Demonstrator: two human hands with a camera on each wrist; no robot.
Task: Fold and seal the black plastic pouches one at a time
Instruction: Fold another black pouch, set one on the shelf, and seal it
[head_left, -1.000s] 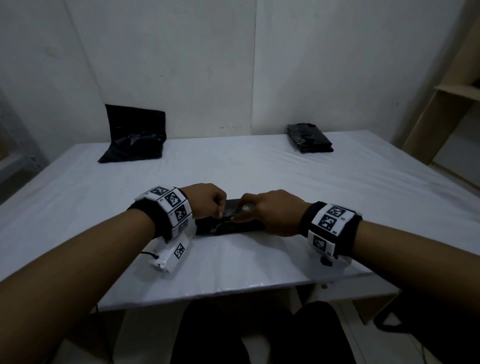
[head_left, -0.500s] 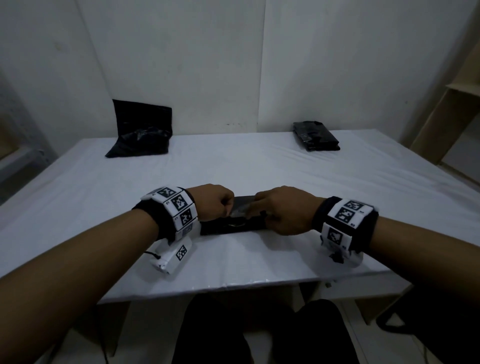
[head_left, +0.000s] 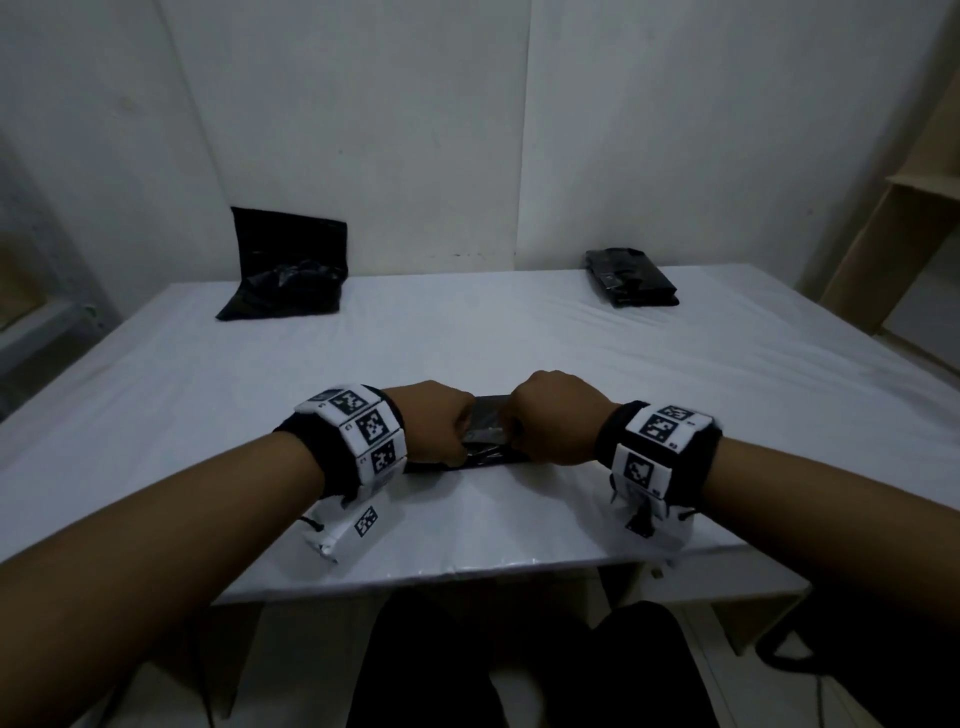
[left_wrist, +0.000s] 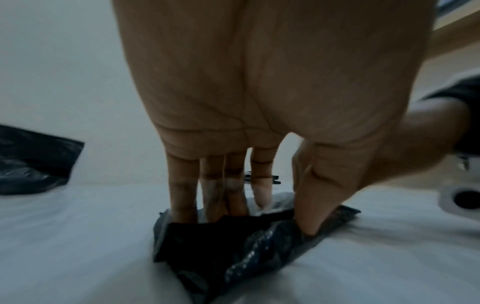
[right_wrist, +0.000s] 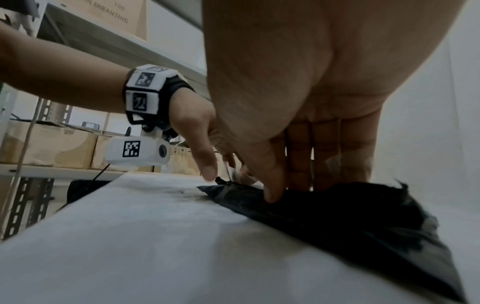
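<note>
Both hands (head_left: 493, 421) pinching crinkled glossy black pouch (head_left: 485, 434).

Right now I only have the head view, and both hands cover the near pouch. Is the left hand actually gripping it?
Observer: Yes. In the left wrist view the left hand pinches a raised fold of the pouch, with the fingers behind it and the thumb in front.
Operator: And the right hand?
Observer: Much the same. The right hand has its thumb on the near face and its fingers behind the fold.
Operator: Any sealing strip showing?
Observer: A pale, shiny flap shows by the left index finger. I cannot tell whether it is adhesive.
</note>
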